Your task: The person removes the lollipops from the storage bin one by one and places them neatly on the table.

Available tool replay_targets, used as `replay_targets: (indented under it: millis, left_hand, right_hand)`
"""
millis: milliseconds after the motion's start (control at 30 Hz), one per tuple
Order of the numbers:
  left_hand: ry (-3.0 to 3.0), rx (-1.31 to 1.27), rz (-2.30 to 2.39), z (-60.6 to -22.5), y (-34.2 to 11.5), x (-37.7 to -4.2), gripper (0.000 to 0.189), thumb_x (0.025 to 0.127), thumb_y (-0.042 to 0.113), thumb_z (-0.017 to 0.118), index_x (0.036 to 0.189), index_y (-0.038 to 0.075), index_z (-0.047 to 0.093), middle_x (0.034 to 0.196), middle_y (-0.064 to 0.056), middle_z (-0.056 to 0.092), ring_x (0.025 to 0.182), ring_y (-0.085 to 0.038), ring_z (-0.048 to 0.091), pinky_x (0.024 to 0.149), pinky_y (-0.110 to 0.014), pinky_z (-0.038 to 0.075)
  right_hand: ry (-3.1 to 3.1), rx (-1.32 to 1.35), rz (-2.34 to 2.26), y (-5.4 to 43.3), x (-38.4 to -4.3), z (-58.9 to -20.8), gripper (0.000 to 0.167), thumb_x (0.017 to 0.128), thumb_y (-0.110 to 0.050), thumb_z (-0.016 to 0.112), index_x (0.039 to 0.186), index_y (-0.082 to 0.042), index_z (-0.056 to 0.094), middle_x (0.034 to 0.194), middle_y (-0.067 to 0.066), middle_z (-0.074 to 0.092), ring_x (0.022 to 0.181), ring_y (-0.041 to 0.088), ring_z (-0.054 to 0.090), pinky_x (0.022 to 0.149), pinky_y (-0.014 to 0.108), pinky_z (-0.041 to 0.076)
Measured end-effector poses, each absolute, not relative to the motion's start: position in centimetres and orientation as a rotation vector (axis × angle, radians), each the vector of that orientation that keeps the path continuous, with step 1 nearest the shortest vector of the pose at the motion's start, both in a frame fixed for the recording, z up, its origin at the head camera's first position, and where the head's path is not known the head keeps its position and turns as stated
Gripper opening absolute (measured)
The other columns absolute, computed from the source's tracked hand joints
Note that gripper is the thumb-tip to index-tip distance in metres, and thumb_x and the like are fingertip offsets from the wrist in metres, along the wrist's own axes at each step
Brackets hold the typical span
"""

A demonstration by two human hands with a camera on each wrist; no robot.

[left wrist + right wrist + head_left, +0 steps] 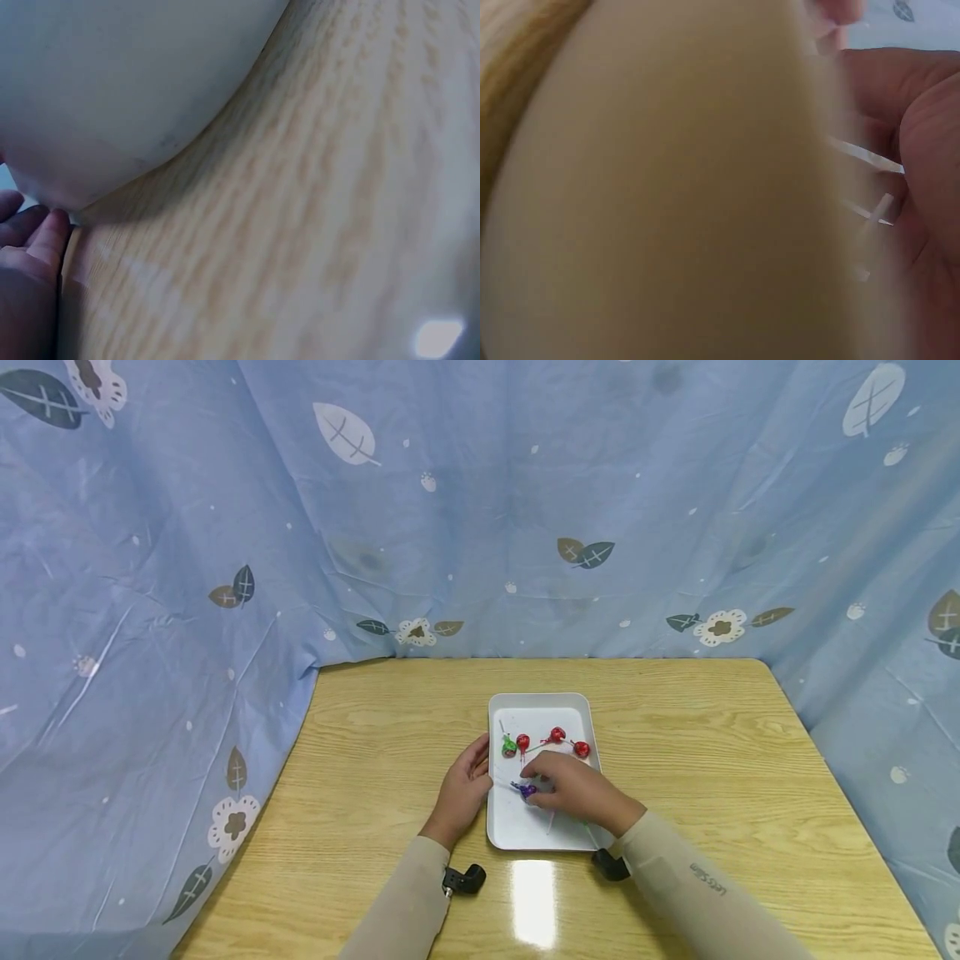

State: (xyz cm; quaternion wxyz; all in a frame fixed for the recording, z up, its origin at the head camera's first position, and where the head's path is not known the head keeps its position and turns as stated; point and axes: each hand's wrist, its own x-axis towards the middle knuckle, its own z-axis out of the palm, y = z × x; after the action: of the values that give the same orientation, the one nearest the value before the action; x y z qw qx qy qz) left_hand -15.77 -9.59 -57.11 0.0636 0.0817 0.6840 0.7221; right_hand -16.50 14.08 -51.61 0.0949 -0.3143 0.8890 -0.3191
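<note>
A white tray (542, 843) holds several wrapped lollipops. My left hand (459, 793) rests against the tray's left side, its fingertips touching the outer wall in the left wrist view. My right hand (577, 785) is inside the tray with thumb and index finger spread around a purple lollipop (527, 790). The thumb lies close beside the purple wrapper, while a small gap shows below the index finger. Farther back lie a green lollipop (509, 746) and red lollipops (557, 735). White sticks (866, 156) show near the right hand in its wrist view; the tray wall hides much there.
The tray stands on a wooden table (397, 718). A blue curtain (480, 527) with leaf and flower prints hangs behind the table and along both sides. Black wrist cameras (467, 879) sit on both sleeves, close to the tray's near edge.
</note>
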Motion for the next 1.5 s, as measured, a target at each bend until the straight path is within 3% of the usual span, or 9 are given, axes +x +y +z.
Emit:
replay_targets:
  millis: [233, 667, 1133, 1500]
  left_hand:
    - [2.068, 0.246, 2.180, -56.9, -9.6, -15.6, 0.073, 0.096, -0.009, 0.050, 0.168, -0.002, 0.035, 0.167, -0.019, 0.043, 0.148, -0.033, 0.049, 0.116, -0.035, 0.046]
    - [2.062, 0.245, 2.185, -56.9, -9.5, -15.7, 0.074, 0.096, -0.012, 0.048, 0.168, -0.001, 0.035, 0.168, -0.018, 0.042, 0.149, -0.032, 0.048, 0.117, -0.035, 0.045]
    - [2.069, 0.222, 2.181, -57.2, -9.5, -15.7, 0.075, 0.096, -0.010, 0.048, 0.168, 0.001, 0.036, 0.168, -0.017, 0.043, 0.149, -0.030, 0.049, 0.116, -0.034, 0.046]
    - [2.079, 0.237, 2.177, -57.3, -9.6, -15.8, 0.075, 0.095, -0.009, 0.048, 0.168, -0.001, 0.035, 0.168, -0.019, 0.042, 0.149, -0.032, 0.047, 0.116, -0.033, 0.045]
  right_hand:
    - [2.672, -0.968, -0.825, 13.5, -16.3, -52.6, 0.028, 0.093, -0.011, 0.087, 0.118, -0.006, 0.078, 0.113, 0.000, 0.072, 0.108, 0.020, 0.066, 0.098, 0.044, 0.057]
    - [2.705, -1.060, -0.786, 13.1, -15.9, -53.1, 0.018, 0.094, -0.009, 0.086, 0.111, -0.013, 0.079, 0.107, -0.007, 0.071, 0.099, 0.011, 0.065, 0.090, 0.037, 0.059]
    - [2.734, -1.112, -0.867, 13.4, -15.7, -52.5, 0.019, 0.091, 0.002, 0.081, 0.106, -0.009, 0.078, 0.107, -0.003, 0.065, 0.099, 0.012, 0.063, 0.089, 0.034, 0.060]
    - [2.781, -0.988, -0.888, 14.1, -16.0, -51.3, 0.021, 0.092, -0.001, 0.084, 0.110, -0.010, 0.077, 0.112, -0.002, 0.065, 0.101, 0.014, 0.063, 0.093, 0.037, 0.061]
